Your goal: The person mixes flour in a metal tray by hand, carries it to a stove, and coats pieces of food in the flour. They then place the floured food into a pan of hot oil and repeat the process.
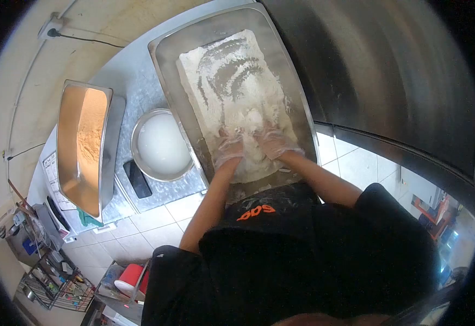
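Note:
A large, deep steel pan stands in front of me with white flour spread over its bottom. Both my hands wear thin clear plastic gloves and reach into the flour at the pan's near half. My left hand is at the left, its fingers sunk in flour and hidden. Beside it, my right hand presses into the flour too, fingertips covered. A small raised heap of flour lies just beyond and between the hands. Whether the fingers are closed on any of it does not show.
Left of the pan, a round steel bowl holds a milky white liquid. A dark phone lies near it. Further left, a deep steel container holds orange-tan powder. A large dark metal surface borders the pan's right side.

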The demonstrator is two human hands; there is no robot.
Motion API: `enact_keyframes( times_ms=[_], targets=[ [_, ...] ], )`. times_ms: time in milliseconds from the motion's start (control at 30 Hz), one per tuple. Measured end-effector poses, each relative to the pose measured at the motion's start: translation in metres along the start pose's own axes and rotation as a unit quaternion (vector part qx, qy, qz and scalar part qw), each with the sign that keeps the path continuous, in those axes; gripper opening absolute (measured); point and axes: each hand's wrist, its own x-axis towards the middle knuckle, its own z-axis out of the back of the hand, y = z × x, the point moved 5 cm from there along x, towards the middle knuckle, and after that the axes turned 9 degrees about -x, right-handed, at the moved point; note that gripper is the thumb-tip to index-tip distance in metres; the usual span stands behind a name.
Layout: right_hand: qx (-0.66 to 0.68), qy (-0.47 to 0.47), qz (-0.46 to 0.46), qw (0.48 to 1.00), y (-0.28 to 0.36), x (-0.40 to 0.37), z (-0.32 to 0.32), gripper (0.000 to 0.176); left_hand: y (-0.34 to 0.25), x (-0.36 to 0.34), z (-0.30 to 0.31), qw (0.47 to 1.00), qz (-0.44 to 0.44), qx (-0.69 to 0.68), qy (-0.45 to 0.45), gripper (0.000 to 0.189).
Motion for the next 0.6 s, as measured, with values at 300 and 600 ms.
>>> enact_keyframes(
  times_ms=[300, 600],
  targets=[
    [0.084, 0.262, 0.122, 0.954, -0.051, 0.004, 0.005, 0.056, 0.017, -0.032, -0.013, 0.978, 0.02, -0.145, -0.146, 0.048],
    [0.345, 0.459, -0.083, 0.814, -0.009, -0.023, 0.045, 0.047, 0.041, -0.04, -0.03, 0.89, 0.169, -0.397, -0.147, 0.041]
  ],
)
